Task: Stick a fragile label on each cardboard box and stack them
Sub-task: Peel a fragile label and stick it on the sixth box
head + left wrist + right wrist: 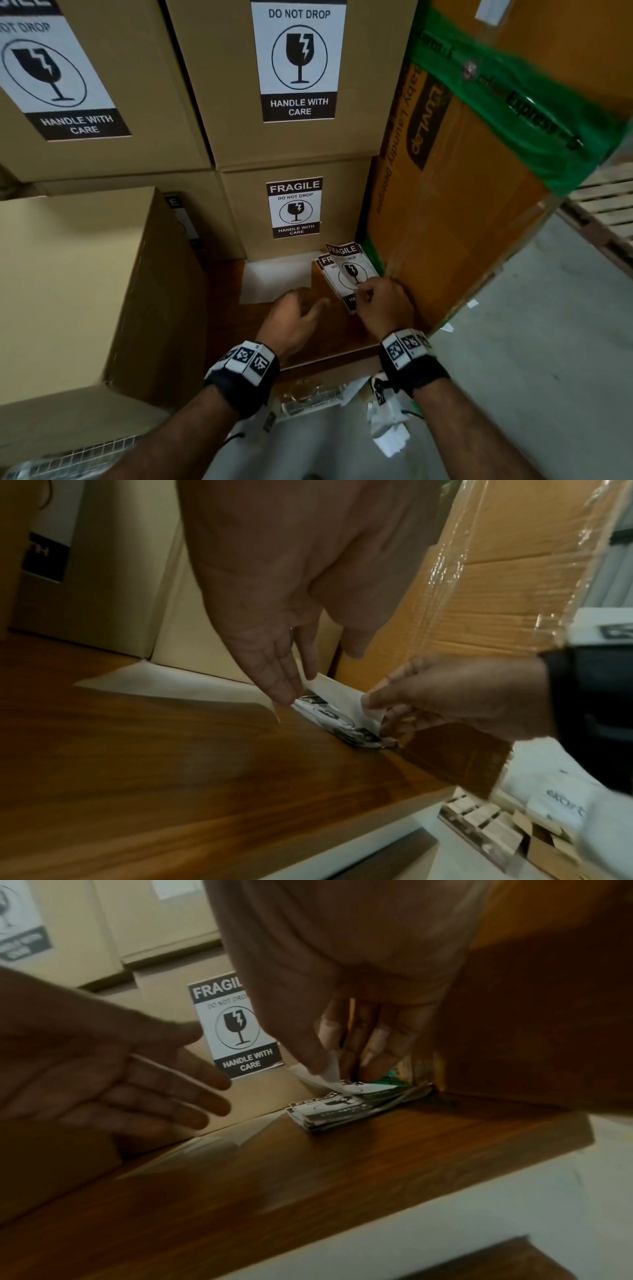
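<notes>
A small stack of black-and-white fragile labels point(337, 274) lies on the wooden table point(239, 329), against the labelled stacked boxes point(301, 144). My right hand point(364, 293) pinches the near edge of the top label point(356, 1088) between thumb and fingers and lifts it off the stack point(329, 1112). Just left of the stack, my left hand point(318, 303) hovers with straight fingers; its fingertips point(284, 693) reach the lifted sheet point(339, 693). A plain cardboard box point(68, 274) with no label on its visible faces stands at the left.
A white sheet point(277, 281) lies flat on the table beside the labels. A large orange carton point(462, 205) with green tape closes off the right side. Beyond it is a wooden pallet point(606, 209). White plastic bags point(387, 425) lie on the floor below the table's front edge.
</notes>
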Tool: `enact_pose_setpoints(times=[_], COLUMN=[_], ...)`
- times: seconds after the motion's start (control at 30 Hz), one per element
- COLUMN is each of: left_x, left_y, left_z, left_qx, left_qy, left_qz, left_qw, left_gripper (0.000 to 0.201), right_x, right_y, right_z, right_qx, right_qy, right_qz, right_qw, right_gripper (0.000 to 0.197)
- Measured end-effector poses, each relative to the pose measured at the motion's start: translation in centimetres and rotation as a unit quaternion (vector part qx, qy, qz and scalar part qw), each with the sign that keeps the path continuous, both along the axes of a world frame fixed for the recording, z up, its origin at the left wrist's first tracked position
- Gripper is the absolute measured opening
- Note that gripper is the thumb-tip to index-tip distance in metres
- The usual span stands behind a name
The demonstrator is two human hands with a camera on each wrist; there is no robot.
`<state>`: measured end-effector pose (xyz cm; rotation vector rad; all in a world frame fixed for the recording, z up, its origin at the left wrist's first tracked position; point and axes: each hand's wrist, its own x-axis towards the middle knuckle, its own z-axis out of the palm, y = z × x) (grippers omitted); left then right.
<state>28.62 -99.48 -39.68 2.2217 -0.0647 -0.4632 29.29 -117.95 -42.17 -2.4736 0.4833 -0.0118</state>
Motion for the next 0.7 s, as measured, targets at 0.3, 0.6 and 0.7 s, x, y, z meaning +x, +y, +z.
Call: enact_pose_setpoints(times=[0.3, 0.6, 0.7], left_x=[1.1, -5.8, -8.3], left_y=[0.1, 5.1, 7.2], left_z=[2.2, 11.5, 14.2], left_qx=[-0.247, -0.357, -0.351], left_qy=[-0.029, -0.084, -0.118], left_qz=[0.186, 0.095, 0.104], left_qw=[0.951, 0.925, 0.923], left_gripper=[0.015, 0.021, 0.022], right_x=[-6.2, -6.7, -6.8], right_y=[2.2, 3.7, 5.6], right_z=[1.0, 10.5, 12.7], right_qx=[0.035, 0.171, 0.196], right_qy=[-0.171, -0.246, -0.299], right_qz=[0.221, 0.215, 0.242], right_qw=[0.96, 0.93, 0.902], right_gripper=[0.007, 0.016, 0.017])
